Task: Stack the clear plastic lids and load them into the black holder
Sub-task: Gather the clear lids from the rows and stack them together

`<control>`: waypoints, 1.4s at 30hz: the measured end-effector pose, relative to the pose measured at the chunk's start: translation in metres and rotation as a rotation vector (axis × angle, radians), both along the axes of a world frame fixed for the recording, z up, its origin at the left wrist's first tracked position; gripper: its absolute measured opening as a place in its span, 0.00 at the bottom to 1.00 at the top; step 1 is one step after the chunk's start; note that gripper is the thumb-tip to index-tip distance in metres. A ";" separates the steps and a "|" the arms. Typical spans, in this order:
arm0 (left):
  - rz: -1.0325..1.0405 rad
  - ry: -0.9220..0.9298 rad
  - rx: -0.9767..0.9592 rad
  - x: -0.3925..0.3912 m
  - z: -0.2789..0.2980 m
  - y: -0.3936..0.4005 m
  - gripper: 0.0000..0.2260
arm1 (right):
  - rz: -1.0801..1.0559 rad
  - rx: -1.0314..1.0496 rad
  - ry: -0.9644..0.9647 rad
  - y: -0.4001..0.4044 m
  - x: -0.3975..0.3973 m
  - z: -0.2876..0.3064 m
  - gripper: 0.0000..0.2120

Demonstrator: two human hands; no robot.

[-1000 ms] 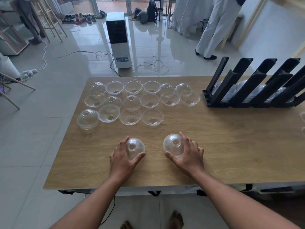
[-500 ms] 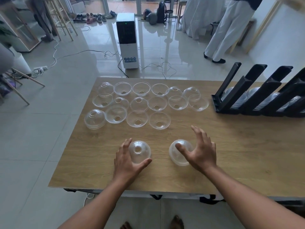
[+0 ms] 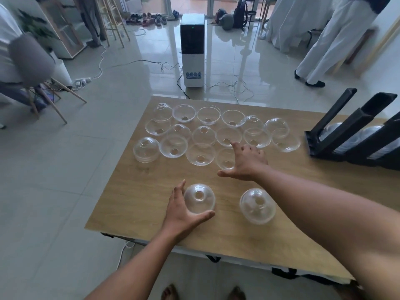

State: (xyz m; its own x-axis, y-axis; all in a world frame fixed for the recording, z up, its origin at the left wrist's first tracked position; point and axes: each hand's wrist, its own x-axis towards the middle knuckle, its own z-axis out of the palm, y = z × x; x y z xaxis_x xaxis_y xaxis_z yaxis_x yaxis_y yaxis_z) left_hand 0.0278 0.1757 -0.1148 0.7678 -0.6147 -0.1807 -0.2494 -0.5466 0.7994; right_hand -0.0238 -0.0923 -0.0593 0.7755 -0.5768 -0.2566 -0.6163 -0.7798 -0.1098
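Our left hand [image 3: 181, 211] cups a dome lid [image 3: 199, 198] sitting hole-up on the wooden table [image 3: 303, 191], thumb curled under its near edge and fingers along its left side. Our right hand [image 3: 246, 162] is stretched forward with fingers spread and relaxed, holding nothing; its fingertips hover over the nearest loose lid [image 3: 226, 159] of the group; we can't tell whether they touch it. Behind that wrist, nearer to us, a second dome lid [image 3: 257, 206] sits apart on the table, just right of the left hand's lid. Beyond both hands, the spread of clear lids [image 3: 207, 131] lies in rough rows, some bowl-up, some dome-up, with a short stack [image 3: 146, 149] far left of the right hand. Well right of the right hand stands the black holder [image 3: 355, 135], slanted, with stacked lids [image 3: 368, 137] visible between its rails. Past the table's far edge, a white tower unit [image 3: 192, 50] stands on the floor.
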 end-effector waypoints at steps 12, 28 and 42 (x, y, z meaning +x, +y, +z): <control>0.060 -0.235 0.032 0.057 0.052 -0.049 0.38 | -0.021 -0.023 0.017 0.001 -0.006 0.003 0.52; -0.544 -0.475 0.593 0.118 0.068 -0.147 0.56 | -0.219 0.429 -0.592 0.026 -0.096 0.045 0.40; -0.492 -0.500 0.268 0.112 0.093 -0.138 0.45 | -0.316 0.457 -0.939 0.062 -0.157 0.001 0.45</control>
